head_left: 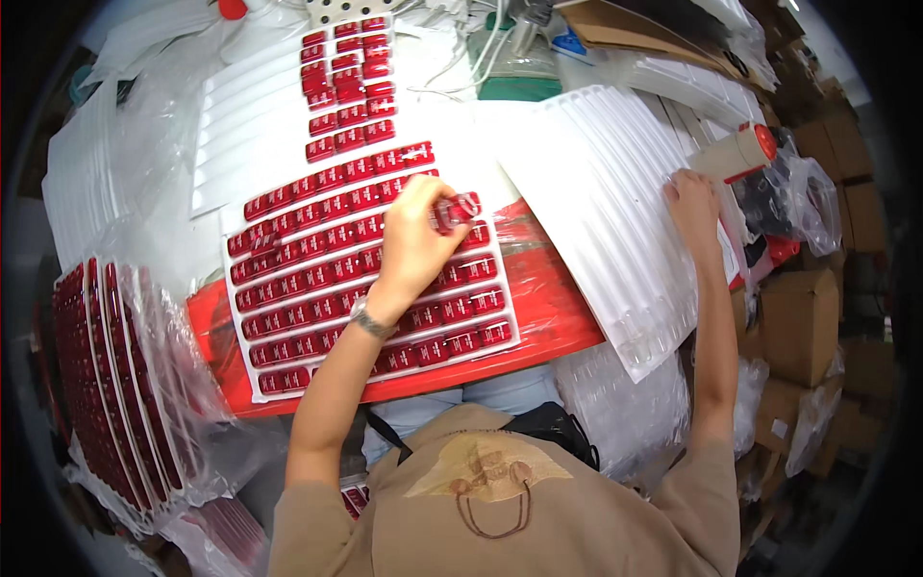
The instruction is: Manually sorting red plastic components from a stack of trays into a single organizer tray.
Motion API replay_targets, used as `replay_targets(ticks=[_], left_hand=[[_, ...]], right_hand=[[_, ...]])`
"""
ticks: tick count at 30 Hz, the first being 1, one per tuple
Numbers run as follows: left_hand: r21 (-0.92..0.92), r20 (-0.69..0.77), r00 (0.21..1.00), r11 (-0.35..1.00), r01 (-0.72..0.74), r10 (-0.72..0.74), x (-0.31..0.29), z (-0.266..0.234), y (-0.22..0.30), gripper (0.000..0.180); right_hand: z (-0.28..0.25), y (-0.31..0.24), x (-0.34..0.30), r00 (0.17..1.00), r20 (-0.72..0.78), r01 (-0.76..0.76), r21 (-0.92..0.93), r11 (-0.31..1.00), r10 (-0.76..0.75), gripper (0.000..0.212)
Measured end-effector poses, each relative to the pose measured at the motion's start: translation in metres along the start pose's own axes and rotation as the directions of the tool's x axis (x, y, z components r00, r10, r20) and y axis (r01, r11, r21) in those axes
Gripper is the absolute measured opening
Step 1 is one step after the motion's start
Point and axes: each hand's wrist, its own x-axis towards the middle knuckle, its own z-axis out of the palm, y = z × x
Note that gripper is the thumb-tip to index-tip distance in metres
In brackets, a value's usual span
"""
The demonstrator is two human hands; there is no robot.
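My left hand [415, 240] is closed on a small glossy red piece [454, 213], gripped between thumb and fingers. It is over the right side of a white tray [511, 298] filled with rows of similar red pieces. Part of those rows is hidden by my left hand and forearm. At the right, my right hand [694, 200] rests with curled fingertips by the far right edge of a white ridged tray [606, 183]. Whatever its fingertips hold, if anything, is too small to make out.
More red pieces [348, 91] stand in columns beyond the filled tray. A red plastic-covered surface [558, 317] lies beneath. Filled trays [115, 375] stand on edge in clear plastic at the left. An off-white and red tool [740, 152] is beside my right hand; cardboard boxes [798, 322] stack at the right.
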Motion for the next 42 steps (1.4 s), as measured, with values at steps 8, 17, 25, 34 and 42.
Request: replay_targets(ticks=[8,17,25,34,42], left_hand=[[0.338,0.103,0.963,0.901,-0.27,0.25,0.01,0.004,-0.025,0.027],[-0.588,0.01,1.0,0.808,0.025,-0.023,-0.033,-0.052,0.011,0.028],[0.033,-0.18,0.97,0.985,0.171,-0.162,0.051,-0.163,-0.123,0.026],[0.614,0.286,0.955,0.78,-0.119,-0.08,0.068,-0.186,-0.16,0.054],[0.446,0.1,0.944,0.862,0.239,-0.314,0.053,-0.201,-0.149,0.056]], right_hand=[[-0.046,-0.079,-0.003,0.998,-0.008,0.022,0.975,0.22,-0.062,0.016],[-0.093,-0.226,-0.028,0.815,0.144,-0.128,0.989,0.069,-0.561,0.021],[-0.092,-0.205,-0.014,0.881,0.194,-0.172,0.981,0.09,-0.431,0.021],[-0.077,-0.189,-0.034,0.831,0.309,-0.222,0.947,0.233,-0.463,0.014],[-0.081,-0.179,-0.032,0.875,0.244,-0.166,0.962,0.216,-0.417,0.013]])
